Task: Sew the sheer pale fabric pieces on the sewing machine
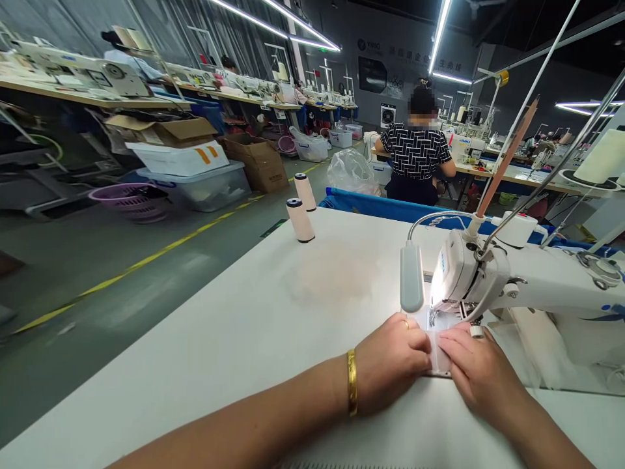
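Observation:
A white sewing machine (pixel 547 280) stands at the right, its lit needle area just beyond my fingertips. My left hand (pixel 395 361), with a gold ring and bracelet, is curled with its fingers closed on the left edge of a thin white fabric (pixel 441 361). From the other side, my right hand (pixel 481 371) rests its outstretched fingers flat on the same fabric. Between the hands, the fabric runs up under the presser foot (pixel 432 318). Sheer pale fabric (pixel 541 345) also lies under the machine arm. My left fingertips are partly hidden.
A grey lamp (pixel 412 277) hangs left of the needle. Two pale thread cones (pixel 300 221) stand at the far edge of the white table (pixel 234 352). Blue cloth (pixel 361 200) borders its back. A person (pixel 417 150) sits ahead; boxes (pixel 180 159) and a purple basket (pixel 129 202) line the aisle.

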Tool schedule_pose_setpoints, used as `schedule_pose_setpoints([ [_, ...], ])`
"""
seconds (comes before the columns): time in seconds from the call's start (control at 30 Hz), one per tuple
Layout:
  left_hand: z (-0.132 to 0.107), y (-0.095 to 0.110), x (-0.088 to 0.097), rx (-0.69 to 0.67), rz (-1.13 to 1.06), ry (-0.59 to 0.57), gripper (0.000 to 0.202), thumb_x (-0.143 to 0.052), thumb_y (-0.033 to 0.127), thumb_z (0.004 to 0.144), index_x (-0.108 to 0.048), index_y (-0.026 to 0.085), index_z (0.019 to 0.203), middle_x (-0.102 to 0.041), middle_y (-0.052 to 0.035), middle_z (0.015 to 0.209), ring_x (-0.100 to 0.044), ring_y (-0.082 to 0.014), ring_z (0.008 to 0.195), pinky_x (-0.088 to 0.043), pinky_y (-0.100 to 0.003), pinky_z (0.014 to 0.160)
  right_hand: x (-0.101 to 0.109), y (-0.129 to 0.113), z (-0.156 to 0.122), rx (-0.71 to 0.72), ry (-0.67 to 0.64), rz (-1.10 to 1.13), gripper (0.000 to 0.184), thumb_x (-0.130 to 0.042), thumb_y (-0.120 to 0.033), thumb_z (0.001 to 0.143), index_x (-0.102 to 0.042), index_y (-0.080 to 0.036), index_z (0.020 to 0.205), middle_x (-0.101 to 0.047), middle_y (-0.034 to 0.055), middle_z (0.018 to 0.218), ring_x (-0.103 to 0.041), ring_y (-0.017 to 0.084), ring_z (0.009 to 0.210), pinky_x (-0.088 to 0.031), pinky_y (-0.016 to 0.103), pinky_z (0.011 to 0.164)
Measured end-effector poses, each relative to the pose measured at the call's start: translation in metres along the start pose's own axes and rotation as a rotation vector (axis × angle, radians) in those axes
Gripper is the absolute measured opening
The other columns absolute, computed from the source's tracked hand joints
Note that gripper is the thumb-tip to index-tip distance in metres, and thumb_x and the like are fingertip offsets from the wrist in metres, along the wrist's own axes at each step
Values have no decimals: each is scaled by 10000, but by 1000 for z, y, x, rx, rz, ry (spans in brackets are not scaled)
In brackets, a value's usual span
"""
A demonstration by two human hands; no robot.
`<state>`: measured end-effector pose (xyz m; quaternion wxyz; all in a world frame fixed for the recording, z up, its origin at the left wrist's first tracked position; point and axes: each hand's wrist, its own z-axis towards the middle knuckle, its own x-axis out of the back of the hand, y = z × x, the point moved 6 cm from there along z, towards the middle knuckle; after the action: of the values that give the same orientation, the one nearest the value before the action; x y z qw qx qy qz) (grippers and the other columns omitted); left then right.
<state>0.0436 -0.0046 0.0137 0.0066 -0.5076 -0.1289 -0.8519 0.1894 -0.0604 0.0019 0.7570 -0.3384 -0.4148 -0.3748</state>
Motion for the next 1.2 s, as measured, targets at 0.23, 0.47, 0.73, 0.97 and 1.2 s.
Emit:
schedule_pose_setpoints([
  [0.23, -2, 4, 0, -14, -11, -55, 173, -594, 94, 921, -698, 197, 828, -741, -18, 860, -631, -178, 791, -434, -368, 808, 6, -15, 0, 116, -29, 48, 274, -456, -6, 915, -635, -204, 979, -664, 46, 895, -580, 229, 824, -388, 348, 718],
  [0.47, -1, -10, -8, 5, 63, 11, 149, -632, 103, 894, -680, 199, 791, -732, -26, 843, -639, -189, 789, -451, -361, 801, -2, -6, 2, 91, -14, -1, 305, -456, -14, 915, -627, -198, 1088, -692, 83, 993, -619, 263, 914, -408, 347, 681],
  [0.73, 6, -23, -11, 73, 111, 7, 204, -555, 95, 936, -718, 190, 857, -716, -46, 871, -639, -188, 833, -479, -326, 778, -12, 9, 2, -48, -16, -56, 444, -427, 13, 859, -667, -218, 1152, -712, 94, 1122, -623, 281, 958, -519, 386, 743],
  [0.97, 14, -34, -10, 154, 114, 4, 281, -486, 158, 994, -734, 191, 867, -717, -55, 895, -633, -221, 892, -494, -358, 856, -22, 23, 0, -144, -10, -168, 541, -472, -59, 864, -664, -181, 1355, -709, 144, 1264, -634, 328, 1113, -575, 469, 898],
  [1.2, 12, -41, -5, 238, 163, -9, 142, -561, 226, 988, -689, 213, 1049, -700, -101, 1111, -640, -283, 1103, -519, -418, 961, -23, 25, -1, -160, 14, -188, 541, -457, -79, 909, -657, -181, 1400, -713, 150, 1291, -645, 332, 1154, -588, 494, 951],
])
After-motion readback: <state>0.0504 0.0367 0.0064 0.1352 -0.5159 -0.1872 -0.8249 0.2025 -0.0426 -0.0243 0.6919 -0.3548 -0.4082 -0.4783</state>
